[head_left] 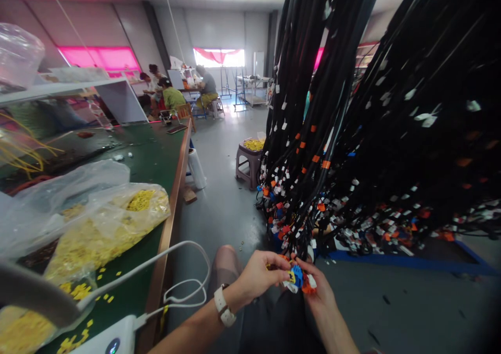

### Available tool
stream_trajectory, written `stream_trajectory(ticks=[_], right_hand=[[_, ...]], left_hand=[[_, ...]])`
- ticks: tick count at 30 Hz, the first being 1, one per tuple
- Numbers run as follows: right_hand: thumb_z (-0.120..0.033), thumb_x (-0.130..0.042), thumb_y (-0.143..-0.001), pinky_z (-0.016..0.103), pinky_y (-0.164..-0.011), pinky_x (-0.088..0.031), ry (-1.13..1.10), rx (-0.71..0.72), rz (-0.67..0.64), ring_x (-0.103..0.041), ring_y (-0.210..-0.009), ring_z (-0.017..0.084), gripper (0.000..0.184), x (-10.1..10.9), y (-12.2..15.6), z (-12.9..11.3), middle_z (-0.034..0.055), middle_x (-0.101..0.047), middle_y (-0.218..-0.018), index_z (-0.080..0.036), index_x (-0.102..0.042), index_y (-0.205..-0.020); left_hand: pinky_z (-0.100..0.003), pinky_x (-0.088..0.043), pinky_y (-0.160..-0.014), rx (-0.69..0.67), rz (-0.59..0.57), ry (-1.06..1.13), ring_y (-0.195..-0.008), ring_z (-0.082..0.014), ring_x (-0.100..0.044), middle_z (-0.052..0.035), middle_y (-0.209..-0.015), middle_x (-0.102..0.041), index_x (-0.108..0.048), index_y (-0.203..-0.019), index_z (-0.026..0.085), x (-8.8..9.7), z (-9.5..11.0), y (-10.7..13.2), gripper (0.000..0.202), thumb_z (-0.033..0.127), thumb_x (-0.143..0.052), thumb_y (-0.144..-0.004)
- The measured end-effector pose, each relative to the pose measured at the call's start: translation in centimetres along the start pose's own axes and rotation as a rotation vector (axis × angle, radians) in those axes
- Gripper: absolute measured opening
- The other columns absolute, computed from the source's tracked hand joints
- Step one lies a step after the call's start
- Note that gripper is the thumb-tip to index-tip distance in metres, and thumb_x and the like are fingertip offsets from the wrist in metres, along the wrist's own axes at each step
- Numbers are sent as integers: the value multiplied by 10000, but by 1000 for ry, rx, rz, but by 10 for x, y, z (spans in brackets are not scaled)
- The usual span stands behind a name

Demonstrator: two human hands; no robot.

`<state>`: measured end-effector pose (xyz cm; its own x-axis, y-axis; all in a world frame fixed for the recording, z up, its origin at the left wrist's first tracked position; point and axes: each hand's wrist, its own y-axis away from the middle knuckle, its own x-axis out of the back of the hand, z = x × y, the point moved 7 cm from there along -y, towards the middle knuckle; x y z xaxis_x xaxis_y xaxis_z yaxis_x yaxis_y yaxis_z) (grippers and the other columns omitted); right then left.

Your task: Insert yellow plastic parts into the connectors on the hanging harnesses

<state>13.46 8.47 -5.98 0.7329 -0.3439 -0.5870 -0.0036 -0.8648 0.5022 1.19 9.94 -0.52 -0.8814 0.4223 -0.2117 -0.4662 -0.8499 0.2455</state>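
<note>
Low in the middle, in front of my knees, both hands meet at the ends of a black cable bundle (302,244). My left hand (260,276), with a white watch on the wrist, pinches thumb and finger at a small yellow piece (291,276) on the face of a blue connector (298,276). Around the connector cluster curl the fingers of my right hand (319,286). Beside the blue one are an orange connector (309,287) and white ones, partly hidden by my fingers. Whether the yellow piece is fully seated I cannot tell.
Black cables (313,82) with coloured connectors hang at the right over a blue-edged tray (391,262). On the green table (144,145) lie a bag of yellow pieces (113,234) and a white power bank (113,338). A stool (248,168) holds more yellow pieces. People sit farther back.
</note>
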Motion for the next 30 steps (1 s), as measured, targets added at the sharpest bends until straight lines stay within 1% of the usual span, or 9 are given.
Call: stream_trajectory(ticks=[4, 7, 9, 11, 15, 18, 20, 25, 30], right_hand=[[-204, -781, -495, 350, -586, -558, -20, 10, 26, -687, -647, 269, 185, 7, -6, 3, 53, -718, -630, -182, -712, -665], [-214, -777, -515, 350, -580, -560, 7, 36, 0, -688, -654, 271, 185, 8, -9, 4, 55, -723, -651, -184, -711, -685], [-221, -771, -535, 350, -590, -561, 17, 48, -19, -690, -675, 274, 179, 8, -11, 4, 54, -722, -654, -188, -710, -701], [-218, -770, -539, 349, -607, -562, 1, 39, -18, -691, -688, 273, 181, 9, -13, 6, 52, -719, -647, -185, -707, -705], [-205, -782, -504, 335, -624, -563, -47, 1, -5, -691, -667, 250, 211, 8, -16, 9, 40, -711, -622, -167, -698, -694], [-188, -791, -488, 305, -621, -560, -86, -30, -5, -687, -646, 224, 233, 5, -16, 10, 32, -709, -614, -154, -698, -699], [-173, -795, -476, 297, -624, -559, -104, -49, 0, -687, -645, 219, 239, 4, -15, 10, 26, -708, -610, -152, -697, -693], [-167, -780, -483, 341, -650, -561, -100, -39, -3, -692, -706, 262, 217, 2, -14, 9, 40, -708, -606, -157, -694, -683], [-159, -766, -504, 366, -658, -565, -91, -1, -11, -692, -711, 273, 200, 2, -15, 8, 41, -710, -616, -168, -695, -691]], left_hand=[[-200, -393, -510, -50, 53, -54, -528, -80, -484, -29, -689, -638, -684, -745, 105, 1, 3, 0, 214, 243, -739, -591], [-205, -405, -536, -58, 78, -114, -534, -85, -494, -22, -681, -645, -687, -751, 111, 2, 2, -1, 154, 184, -706, -616], [-213, -416, -561, -68, 88, -180, -555, -101, -518, -24, -677, -654, -691, -747, 118, 3, 1, 0, 125, 177, -690, -637], [-225, -427, -602, -122, 98, -275, -604, -123, -550, -30, -694, -669, -696, -736, 132, 3, 4, 1, 90, 188, -677, -668], [-239, -427, -695, -293, 87, -501, -705, -147, -584, -35, -765, -689, -708, -736, 173, 0, 16, 7, 71, 219, -654, -727], [-240, -421, -727, -361, 62, -567, -747, -151, -595, -41, -792, -692, -712, -761, 186, -3, 21, 9, 85, 223, -636, -754], [-240, -421, -734, -369, 52, -575, -760, -154, -600, -43, -805, -694, -713, -777, 189, -3, 22, 9, 92, 224, -629, -762], [-240, -426, -709, -342, 42, -562, -733, -156, -604, -39, -797, -696, -715, -777, 192, -3, 20, 7, 94, 229, -630, -758], [-239, -421, -700, -356, 77, -570, -726, -156, -596, -44, -775, -687, -706, -743, 188, -3, 19, 9, 78, 208, -631, -749]])
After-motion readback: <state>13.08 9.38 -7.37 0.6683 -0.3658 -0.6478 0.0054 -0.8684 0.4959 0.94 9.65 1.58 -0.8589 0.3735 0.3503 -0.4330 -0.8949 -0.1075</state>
